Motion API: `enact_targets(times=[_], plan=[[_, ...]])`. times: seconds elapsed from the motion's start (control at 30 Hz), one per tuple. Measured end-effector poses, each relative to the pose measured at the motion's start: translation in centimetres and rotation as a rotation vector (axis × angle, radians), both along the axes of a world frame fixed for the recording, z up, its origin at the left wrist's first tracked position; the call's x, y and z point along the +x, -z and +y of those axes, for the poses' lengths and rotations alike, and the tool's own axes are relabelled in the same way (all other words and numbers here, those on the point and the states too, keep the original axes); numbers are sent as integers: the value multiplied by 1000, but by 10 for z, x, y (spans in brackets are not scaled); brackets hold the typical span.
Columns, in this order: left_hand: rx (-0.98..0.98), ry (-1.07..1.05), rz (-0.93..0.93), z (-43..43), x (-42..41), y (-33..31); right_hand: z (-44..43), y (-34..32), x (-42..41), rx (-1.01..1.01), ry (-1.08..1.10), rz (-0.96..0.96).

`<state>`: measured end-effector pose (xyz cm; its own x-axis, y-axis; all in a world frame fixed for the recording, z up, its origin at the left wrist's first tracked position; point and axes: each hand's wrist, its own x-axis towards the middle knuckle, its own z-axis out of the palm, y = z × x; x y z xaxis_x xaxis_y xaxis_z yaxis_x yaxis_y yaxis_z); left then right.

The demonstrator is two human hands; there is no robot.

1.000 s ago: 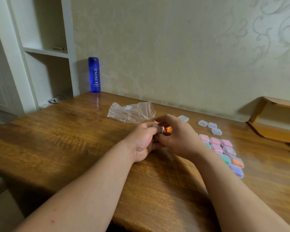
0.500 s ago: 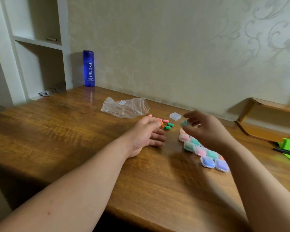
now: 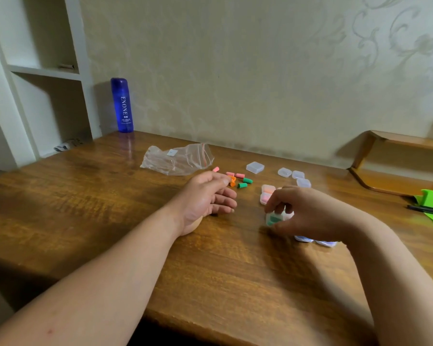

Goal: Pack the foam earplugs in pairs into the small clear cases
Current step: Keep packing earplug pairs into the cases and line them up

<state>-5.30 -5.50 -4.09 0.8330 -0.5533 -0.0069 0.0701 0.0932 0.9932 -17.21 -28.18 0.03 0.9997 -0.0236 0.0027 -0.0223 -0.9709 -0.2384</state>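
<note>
**Right hand grips a filled case; loose plugs wait by the left**

The right hand (image 3: 308, 213) curls its fingertips around a clear case (image 3: 274, 219) holding green plugs, low over the wooden table (image 3: 110, 208). The left hand (image 3: 208, 198) rests on its edge, fingers loosely extended and holding nothing. At its 1 o'clock lie the loose earplugs (image 3: 236, 179), pink, orange and green. Empty cases (image 3: 255, 167) sit at 12 o'clock of the right hand, and filled cases (image 3: 266, 193) at its 10 o'clock. A zip bag (image 3: 178, 159) lies at the left hand's 11 o'clock.
</note>
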Motion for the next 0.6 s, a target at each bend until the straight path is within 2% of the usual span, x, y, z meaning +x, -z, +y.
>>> enact_targets(times=[0.13, 0.27, 0.33, 0.4, 0.5, 0.53, 0.6], plan=[[-5, 7, 8, -1, 0, 2, -3, -1, -1, -4, 7, 109], [-12, 12, 18, 0, -2, 2, -4, -1, -1, -45, 9, 140], [-16, 18, 18, 0, -2, 2, -8, -5, -4, 21, 38, 145], [-16, 19, 9, 1, -2, 3, -15, -8, -4, 167, 84, -21], [-11, 19, -13, 3, -2, 3, -27, -2, 4, 357, 239, -502], [-12, 20, -18, 3, -2, 4, -30, 1, 7, 421, 291, -596], [-27, 13, -15, 1, -4, 5, -35, 6, 10, 514, 357, -664]])
